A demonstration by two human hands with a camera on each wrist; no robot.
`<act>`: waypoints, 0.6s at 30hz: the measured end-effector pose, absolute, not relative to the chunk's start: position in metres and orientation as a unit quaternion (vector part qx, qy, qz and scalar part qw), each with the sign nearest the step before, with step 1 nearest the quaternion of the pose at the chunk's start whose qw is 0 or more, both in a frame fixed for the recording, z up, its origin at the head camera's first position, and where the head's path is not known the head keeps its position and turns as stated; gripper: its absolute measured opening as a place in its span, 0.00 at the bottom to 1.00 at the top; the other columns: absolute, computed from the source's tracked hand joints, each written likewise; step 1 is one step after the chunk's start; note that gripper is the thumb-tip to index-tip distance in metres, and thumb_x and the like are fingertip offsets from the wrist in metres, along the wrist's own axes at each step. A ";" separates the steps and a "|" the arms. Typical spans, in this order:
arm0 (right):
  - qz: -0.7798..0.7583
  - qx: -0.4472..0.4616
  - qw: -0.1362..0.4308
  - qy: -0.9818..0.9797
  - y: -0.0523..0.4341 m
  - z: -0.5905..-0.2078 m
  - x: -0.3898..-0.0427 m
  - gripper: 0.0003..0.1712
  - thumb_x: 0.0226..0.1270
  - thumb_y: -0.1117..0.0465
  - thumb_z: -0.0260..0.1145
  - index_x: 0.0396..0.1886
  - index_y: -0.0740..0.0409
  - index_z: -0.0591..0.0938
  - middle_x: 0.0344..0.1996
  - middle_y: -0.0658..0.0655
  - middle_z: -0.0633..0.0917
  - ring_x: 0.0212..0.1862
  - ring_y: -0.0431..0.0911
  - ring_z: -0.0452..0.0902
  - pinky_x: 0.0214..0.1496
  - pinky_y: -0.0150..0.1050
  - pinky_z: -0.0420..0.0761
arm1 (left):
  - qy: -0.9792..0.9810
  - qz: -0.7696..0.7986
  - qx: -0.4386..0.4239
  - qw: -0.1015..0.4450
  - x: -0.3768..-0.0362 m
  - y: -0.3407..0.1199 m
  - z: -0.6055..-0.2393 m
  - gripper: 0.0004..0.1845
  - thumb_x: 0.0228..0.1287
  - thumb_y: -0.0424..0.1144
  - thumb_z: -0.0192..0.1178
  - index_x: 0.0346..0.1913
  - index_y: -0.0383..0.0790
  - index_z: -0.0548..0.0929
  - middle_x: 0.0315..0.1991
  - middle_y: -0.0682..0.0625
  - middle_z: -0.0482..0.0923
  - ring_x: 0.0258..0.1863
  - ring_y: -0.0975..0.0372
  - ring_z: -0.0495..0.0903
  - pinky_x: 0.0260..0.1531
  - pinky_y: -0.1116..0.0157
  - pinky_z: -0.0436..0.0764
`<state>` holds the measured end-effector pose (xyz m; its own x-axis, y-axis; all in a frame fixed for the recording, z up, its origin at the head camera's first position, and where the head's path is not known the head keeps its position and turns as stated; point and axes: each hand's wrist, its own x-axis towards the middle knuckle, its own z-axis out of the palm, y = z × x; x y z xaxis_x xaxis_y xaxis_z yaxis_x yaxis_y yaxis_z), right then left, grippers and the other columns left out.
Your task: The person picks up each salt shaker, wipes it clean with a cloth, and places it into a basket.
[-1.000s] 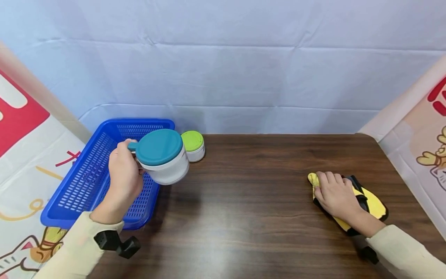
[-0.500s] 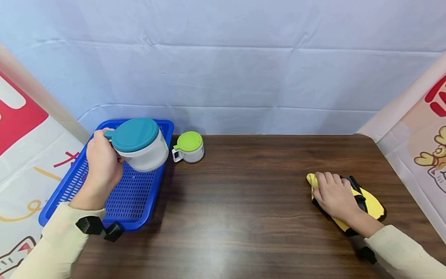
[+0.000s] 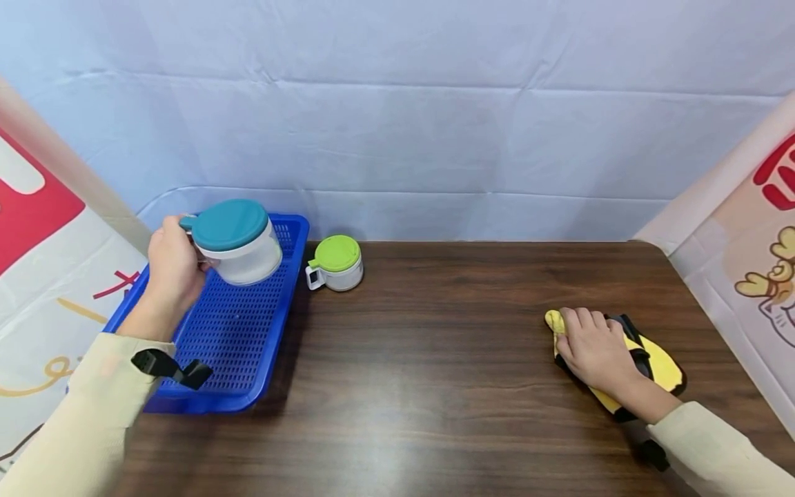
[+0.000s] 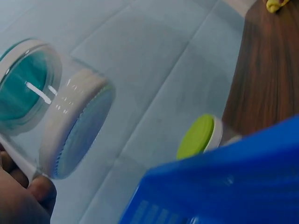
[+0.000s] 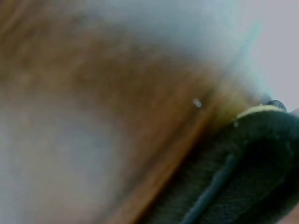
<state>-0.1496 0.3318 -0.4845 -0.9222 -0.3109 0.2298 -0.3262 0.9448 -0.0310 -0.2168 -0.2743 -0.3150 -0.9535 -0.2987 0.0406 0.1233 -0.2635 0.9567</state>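
My left hand (image 3: pixel 174 266) grips the handle of a white cup with a teal lid (image 3: pixel 232 240), holding it just above the far end of a blue perforated basket (image 3: pixel 230 338). In the left wrist view the cup (image 4: pixel 51 112) fills the left side, with the basket's rim (image 4: pixel 233 182) below. A smaller white cup with a green lid (image 3: pixel 337 262) stands on the table right of the basket. My right hand (image 3: pixel 593 348) rests flat on a yellow and black cloth (image 3: pixel 658 359) at the table's right side.
The dark wooden table (image 3: pixel 435 359) is backed by a pale blue cloth wall (image 3: pixel 404 124). Printed banners stand at the left side (image 3: pixel 37 228) and the right side (image 3: pixel 758 255). The right wrist view is a blur of table and cloth (image 5: pixel 243 168).
My left hand has carried the teal-lidded cup left and away, from beside the green-lidded cup to over the basket's far end. The right hand has stayed on the cloth.
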 end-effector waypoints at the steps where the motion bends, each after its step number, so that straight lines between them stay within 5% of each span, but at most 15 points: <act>1: 0.035 0.161 0.110 -0.980 0.332 -0.484 -0.149 0.23 0.70 0.61 0.57 0.59 0.69 0.68 0.48 0.71 0.75 0.48 0.67 0.71 0.43 0.63 0.68 | -0.594 -0.790 0.070 0.132 -0.219 -0.277 -0.316 0.27 0.77 0.34 0.34 0.16 0.42 0.69 0.09 0.54 0.69 0.07 0.64 0.60 0.11 0.66 0.56; 18: 0.033 0.167 0.117 -0.978 0.330 -0.483 -0.149 0.23 0.69 0.61 0.59 0.59 0.70 0.69 0.47 0.71 0.76 0.47 0.67 0.71 0.42 0.62 0.68 | -0.622 -0.778 0.042 0.075 -0.255 -0.306 -0.336 0.26 0.77 0.33 0.33 0.16 0.44 0.66 0.10 0.56 0.64 0.09 0.67 0.59 0.19 0.63 0.47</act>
